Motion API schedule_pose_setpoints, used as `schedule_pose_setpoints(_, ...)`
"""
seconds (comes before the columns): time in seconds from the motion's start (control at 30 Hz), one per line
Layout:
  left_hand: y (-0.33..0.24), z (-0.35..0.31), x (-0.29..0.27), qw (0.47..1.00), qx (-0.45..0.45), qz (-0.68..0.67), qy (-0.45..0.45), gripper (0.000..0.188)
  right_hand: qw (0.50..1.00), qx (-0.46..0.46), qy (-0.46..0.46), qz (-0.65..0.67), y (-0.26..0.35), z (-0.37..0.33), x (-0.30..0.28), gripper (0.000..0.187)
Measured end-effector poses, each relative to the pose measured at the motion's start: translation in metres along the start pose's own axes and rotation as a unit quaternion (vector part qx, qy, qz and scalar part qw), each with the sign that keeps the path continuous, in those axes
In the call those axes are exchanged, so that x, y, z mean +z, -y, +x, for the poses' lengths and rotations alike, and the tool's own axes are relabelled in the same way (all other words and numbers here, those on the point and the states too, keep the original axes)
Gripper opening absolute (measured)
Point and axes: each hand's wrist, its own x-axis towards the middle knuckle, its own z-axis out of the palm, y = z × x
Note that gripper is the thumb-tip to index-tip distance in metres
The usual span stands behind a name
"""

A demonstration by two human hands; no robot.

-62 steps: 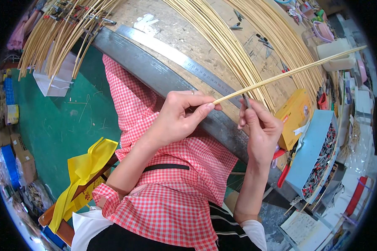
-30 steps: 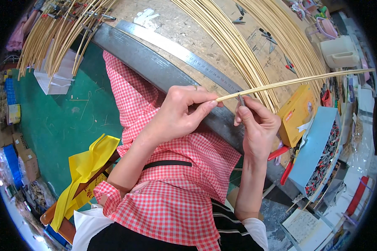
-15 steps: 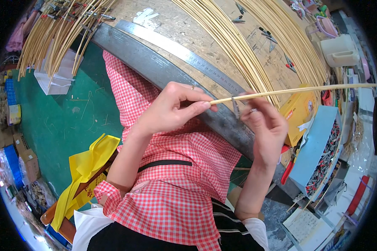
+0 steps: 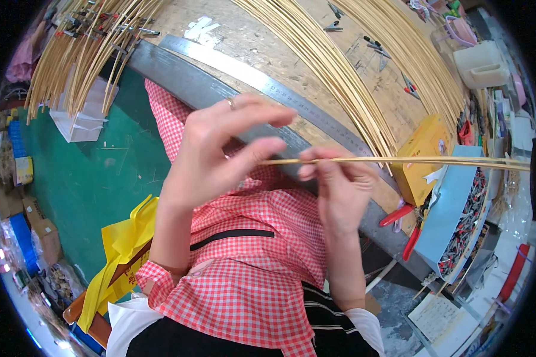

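My right hand (image 4: 342, 187) pinches thin bamboo strips (image 4: 423, 159) between thumb and fingers, above my lap. They lie nearly level and split into at least two toward their right ends. My left hand (image 4: 220, 140) is open, its thumb and fingers apart, slightly blurred. Its thumb is close to the strips' left end; whether it touches them I cannot tell. Below both hands is my red-and-white checked apron (image 4: 244, 262). A long steel ruler (image 4: 250, 77) lies along the bench edge beyond my hands. Any clip on the strips is hidden by my right fingers.
Bundled bamboo strips (image 4: 315, 56) lie across the wooden bench, with loose clips (image 4: 375, 44) between them. More clipped strips (image 4: 71, 65) overhang at far left. At right stand a blue box (image 4: 452, 196) full of clips, a yellow box (image 4: 420, 157) and red-handled pliers (image 4: 411, 241).
My left hand has let go of the strips' end and opened, lifting slightly. My right hand has moved left and closed on the strips, which have swung lower at the right.
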Motion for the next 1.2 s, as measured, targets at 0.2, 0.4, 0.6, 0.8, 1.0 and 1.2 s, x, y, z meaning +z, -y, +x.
schedule_pose_setpoints(0.2, -0.029, -0.006, 0.017, 0.999, 0.033, 0.034, 0.027, 0.025, 0.998, -0.045, 0.009, -0.048, -0.029, -0.017, 0.036, 0.010)
schedule_pose_setpoints(0.4, -0.023, -0.010, 0.022, 0.998, 0.038, 0.058, -0.008, 0.017, 0.970, -0.012, 0.124, -0.209, -0.014, -0.006, 0.015, 0.011)
schedule_pose_setpoints(0.6, -0.014, -0.009, 0.017, 0.994, 0.049, 0.096, 0.035, 0.012, 0.988, -0.070, -0.054, -0.129, 0.053, -0.001, -0.023, 0.018)
schedule_pose_setpoints(0.8, -0.008, -0.009, 0.019, 0.993, 0.043, 0.071, 0.088, 0.012, 0.993, -0.098, -0.032, -0.057, 0.051, 0.004, -0.041, 0.013)
schedule_pose_setpoints(1.0, -0.001, -0.007, 0.026, 0.995, 0.007, -0.027, 0.095, 0.016, 0.992, -0.102, -0.026, -0.068, 0.039, -0.001, -0.039, 0.010)
schedule_pose_setpoints(1.2, -0.011, -0.008, 0.033, 0.900, -0.258, -0.303, 0.176, 0.014, 0.991, -0.089, 0.037, -0.097, 0.042, 0.003, -0.029, 0.010)
